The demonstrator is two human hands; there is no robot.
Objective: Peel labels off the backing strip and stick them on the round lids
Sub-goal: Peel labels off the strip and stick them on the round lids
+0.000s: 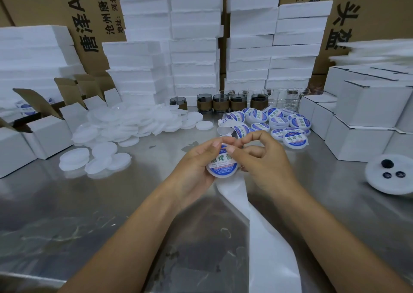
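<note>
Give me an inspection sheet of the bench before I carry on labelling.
Surface: shiny metal table.
Job's things: held lid, label on it; backing strip trailing towards the camera; plain lids heaped at back left; labelled lids heaped at back right.
Clutter: brown-banded jars, clear glasses, white disc with three dark spots.
Hands: left hand holds the lid; right hand has fingers curled at its top edge, and what they pinch is hidden.
Cables: nothing seen.
Surroundings: stacked foam blocks, cardboard cartons, small white boxes.
</note>
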